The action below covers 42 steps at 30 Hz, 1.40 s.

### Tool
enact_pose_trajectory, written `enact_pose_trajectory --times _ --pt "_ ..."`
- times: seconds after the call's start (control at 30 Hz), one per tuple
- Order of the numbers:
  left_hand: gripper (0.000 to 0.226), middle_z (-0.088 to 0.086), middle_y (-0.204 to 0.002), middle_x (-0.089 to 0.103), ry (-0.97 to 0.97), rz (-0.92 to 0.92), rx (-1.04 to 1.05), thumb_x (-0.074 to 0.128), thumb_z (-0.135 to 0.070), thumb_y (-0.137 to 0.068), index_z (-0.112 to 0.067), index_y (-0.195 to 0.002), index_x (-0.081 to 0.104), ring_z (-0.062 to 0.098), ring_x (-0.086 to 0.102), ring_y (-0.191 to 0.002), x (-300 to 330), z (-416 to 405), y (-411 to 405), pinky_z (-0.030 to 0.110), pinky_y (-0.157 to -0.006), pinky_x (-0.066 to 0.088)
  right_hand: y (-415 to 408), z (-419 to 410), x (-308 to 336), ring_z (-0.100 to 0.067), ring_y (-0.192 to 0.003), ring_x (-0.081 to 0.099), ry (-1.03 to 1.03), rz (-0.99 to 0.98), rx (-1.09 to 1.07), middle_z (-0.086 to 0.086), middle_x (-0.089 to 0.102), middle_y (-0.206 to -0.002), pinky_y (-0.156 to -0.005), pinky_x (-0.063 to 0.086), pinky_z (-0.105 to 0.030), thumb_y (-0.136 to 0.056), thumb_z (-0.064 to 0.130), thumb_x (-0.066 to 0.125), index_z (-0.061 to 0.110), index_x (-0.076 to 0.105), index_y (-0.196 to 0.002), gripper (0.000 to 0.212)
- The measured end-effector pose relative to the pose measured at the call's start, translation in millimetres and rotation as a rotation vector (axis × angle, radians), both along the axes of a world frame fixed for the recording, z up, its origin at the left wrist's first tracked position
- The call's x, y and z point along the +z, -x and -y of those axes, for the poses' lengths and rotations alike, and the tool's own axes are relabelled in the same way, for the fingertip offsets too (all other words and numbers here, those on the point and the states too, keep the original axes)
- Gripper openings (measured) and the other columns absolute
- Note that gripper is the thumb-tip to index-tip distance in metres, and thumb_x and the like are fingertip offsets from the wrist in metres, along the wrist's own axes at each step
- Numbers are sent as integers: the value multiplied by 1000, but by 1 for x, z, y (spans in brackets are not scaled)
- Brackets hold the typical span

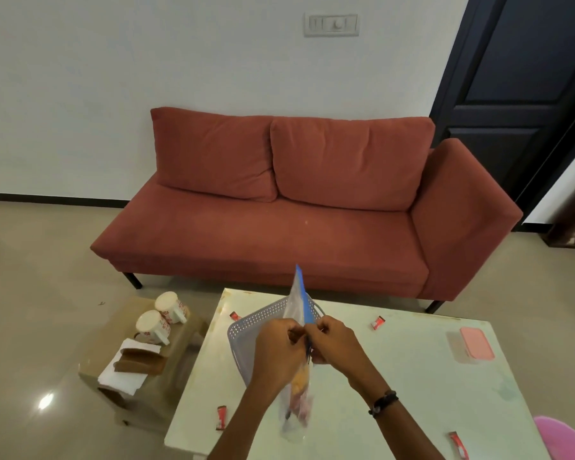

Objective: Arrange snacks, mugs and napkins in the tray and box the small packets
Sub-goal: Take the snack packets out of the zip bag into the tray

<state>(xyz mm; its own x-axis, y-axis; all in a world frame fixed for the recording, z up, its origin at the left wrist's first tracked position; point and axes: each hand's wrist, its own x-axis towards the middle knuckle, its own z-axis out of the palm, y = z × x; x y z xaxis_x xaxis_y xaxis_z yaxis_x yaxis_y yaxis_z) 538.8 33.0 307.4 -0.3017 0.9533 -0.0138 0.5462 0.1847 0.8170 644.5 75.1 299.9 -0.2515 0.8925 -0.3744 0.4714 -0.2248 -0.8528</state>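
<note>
My left hand (278, 346) and my right hand (334, 341) both pinch a clear zip bag (297, 386) with a blue strip, held upright over the white table (395, 376). Snacks show through its lower part. Behind the bag lies a grey perforated tray (246, 330). Small red packets lie scattered on the table: one (235, 316) at the far left, one (377, 323) at the far right, one (221, 417) near left, one (458, 444) near right. A clear box with a pink lid (473, 347) stands at the right. Two white mugs (161, 318) and folded napkins (130, 366) rest on a low side stool.
The low brown stool (130, 330) stands left of the table. A red sofa (296, 210) faces me behind the table, with a dark door (518, 78) at the right. A pink seat (565, 436) shows at the bottom right corner.
</note>
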Motion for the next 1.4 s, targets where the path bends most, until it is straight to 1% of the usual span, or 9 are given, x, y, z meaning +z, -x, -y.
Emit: enact_pose_trajectory --times 0.27,0.4,0.47,0.63,0.77,0.9,1.2,1.3,1.4 --pt "13 -3 -74 58 33 -67 22 60 -26 -87 -14 -80 60 11 56 -64 -8 8 6 15 -69 48 -1 -4 0 -8 -58 54 322 -188 123 -2 57 -68 -57 48 -16 -93 21 44 12 57 -76 23" --pt "23 -5 -65 55 260 175 -133 41 -25 -96 -18 -77 52 6 54 -56 -7 3 7 7 -50 44 -1 7 1 -9 -56 51 240 -256 108 -4 59 -66 -56 43 -17 -95 17 40 11 57 -75 27" --pt "28 -6 -65 54 260 234 -147 38 -23 -98 -23 -74 52 6 53 -58 -12 1 5 8 -53 44 -3 11 -1 -10 -56 49 311 -277 64 -4 57 -67 -55 42 -19 -95 21 41 10 56 -78 25" --pt "28 -1 -64 50 227 515 22 38 -22 -98 -19 -73 52 7 45 -53 -27 3 -5 11 -47 38 -11 15 0 -6 -48 41 391 -357 92 2 45 -59 -53 38 -17 -95 25 41 12 47 -71 28" --pt "20 3 -79 61 152 679 226 42 -23 -97 -19 -84 56 18 62 -78 -25 -1 -17 20 -62 52 -4 25 -2 -8 -47 34 295 -492 -69 0 38 -54 -57 39 -21 -97 18 40 14 45 -61 36" --pt "18 9 -82 62 131 898 333 42 -20 -96 -12 -92 57 21 61 -78 -18 2 -20 23 -60 53 2 32 -2 -9 -46 32 273 -578 -192 0 37 -50 -56 36 -23 -99 14 37 13 43 -60 39" --pt "28 11 -71 68 65 1155 326 37 -18 -98 -3 -95 60 14 67 -53 -4 0 -26 19 -45 54 16 36 -1 -15 -60 59 299 -773 -508 -9 61 -66 -51 54 -19 -99 21 39 3 59 -86 30" --pt "29 7 -58 67 75 1066 288 39 -17 -96 -6 -82 61 12 64 -49 -3 -4 -21 21 -48 54 8 27 4 -9 -45 43 367 -844 -469 -4 46 -53 -39 41 -15 -97 18 40 9 48 -67 32" --pt "22 13 -75 61 112 767 201 43 -20 -96 -12 -81 58 21 60 -72 -15 -7 -10 31 -67 51 -8 10 9 -8 -45 43 294 -507 -125 -1 48 -57 -46 38 -16 -93 20 45 13 47 -65 29"
